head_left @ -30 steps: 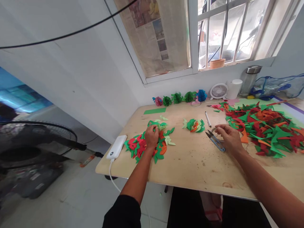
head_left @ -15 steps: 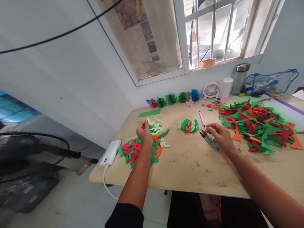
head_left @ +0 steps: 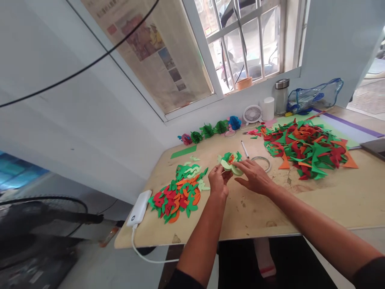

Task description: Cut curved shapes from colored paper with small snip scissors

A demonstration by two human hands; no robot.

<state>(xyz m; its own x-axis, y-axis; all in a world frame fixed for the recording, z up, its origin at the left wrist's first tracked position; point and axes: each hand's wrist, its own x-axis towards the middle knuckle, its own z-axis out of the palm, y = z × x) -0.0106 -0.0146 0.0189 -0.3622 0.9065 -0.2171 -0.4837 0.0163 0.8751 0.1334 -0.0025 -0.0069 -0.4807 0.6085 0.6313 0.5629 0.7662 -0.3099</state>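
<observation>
My left hand (head_left: 219,180) pinches a pale green paper cutout (head_left: 226,163) over the middle of the table. From the other side my right hand (head_left: 254,176) reaches to it, fingers stretched out against the pale green paper, its thumb apart below. Just behind is a green and orange folded-paper shape (head_left: 233,157), partly covered by the cutout and fingers. Left of my hands lies a pile of cut paper shapes (head_left: 177,196) in red, orange and green. A ring-shaped roll (head_left: 261,163) and a white pen (head_left: 245,149) lie beyond my right hand.
Paper scraps (head_left: 309,146) are heaped at the right. A power bank (head_left: 140,208) with a cable sits at the left edge. Folded-paper ornaments (head_left: 207,130), a small fan (head_left: 252,114), a bottle (head_left: 282,96) and a clear bag (head_left: 314,96) stand along the wall.
My left hand has moved right from the pile with pale green paper. My right hand has come left to meet it. The blue-handled snips no longer show, and the view has shifted.
</observation>
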